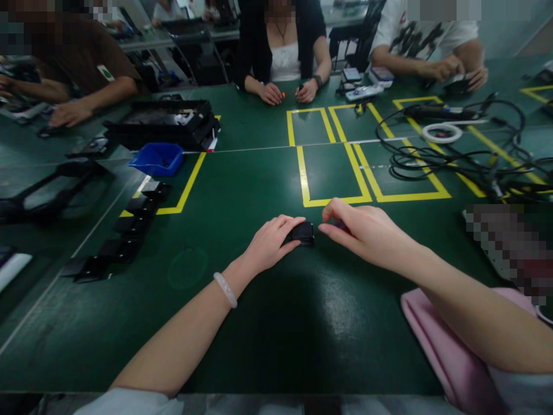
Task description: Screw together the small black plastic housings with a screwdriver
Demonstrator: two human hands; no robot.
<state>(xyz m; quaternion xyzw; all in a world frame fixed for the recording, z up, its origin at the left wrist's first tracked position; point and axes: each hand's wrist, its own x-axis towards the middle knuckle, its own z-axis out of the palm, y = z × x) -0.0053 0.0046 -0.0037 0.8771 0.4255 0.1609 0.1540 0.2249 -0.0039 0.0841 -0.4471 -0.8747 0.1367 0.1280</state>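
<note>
A small black box-like part (304,233) lies on the green table (259,323) in front of me. My left hand (275,239) grips its left end, with the fingers over the far side and the thumb on the near side. Just to the right of the part, my right hand (352,226) is bent with thumb and fingers drawn together. A gap separates it from the black part. Something dark shows between its fingers, too small to make out.
Several black parts (122,249) stand in a slanting row at the left, near a blue bin (158,159) and stacked black trays (162,124). Coiled black cables (415,164) lie at the right. A pink cloth (436,331) sits under my right forearm. People sit across the table.
</note>
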